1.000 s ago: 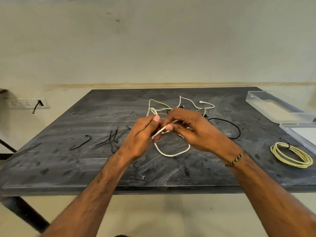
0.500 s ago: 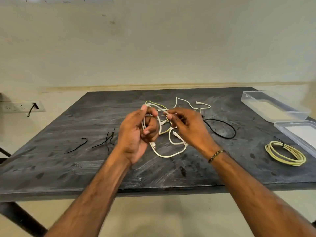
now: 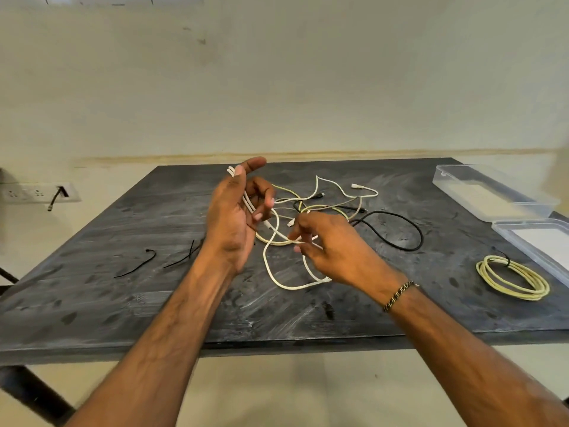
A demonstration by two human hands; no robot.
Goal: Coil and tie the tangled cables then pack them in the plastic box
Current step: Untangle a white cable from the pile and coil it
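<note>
Two bare hands work above a dark, scuffed table (image 3: 123, 303) with a matt, streaked top. The left hand (image 3: 234, 217) is raised, palm turned inward, its fingers curled round two or three turns of a smooth white cable (image 3: 271, 266), which run across the palm and show above the thumb. The right hand (image 3: 332, 248), a braided bracelet (image 3: 398, 295) at its wrist, pinches the same white cable lower down between thumb and fingertips; a slack loop of it hangs down to the tabletop between the two hands

Behind the hands lies a loose tangle (image 3: 326, 201) of thin round cables, pale yellow, white and black, how many strands I cannot tell. One black cable (image 3: 409, 238) curves out of it to the right in an open arc

One yellow cable (image 3: 512, 277) lies already coiled into a flat ring near the right edge, bound by a black tie. At least three thin black ties (image 3: 138, 265) lie at left

One clear plastic box (image 3: 489, 192), rectangular, stands open at far right, its lid (image 3: 535, 238) just beside it
</note>
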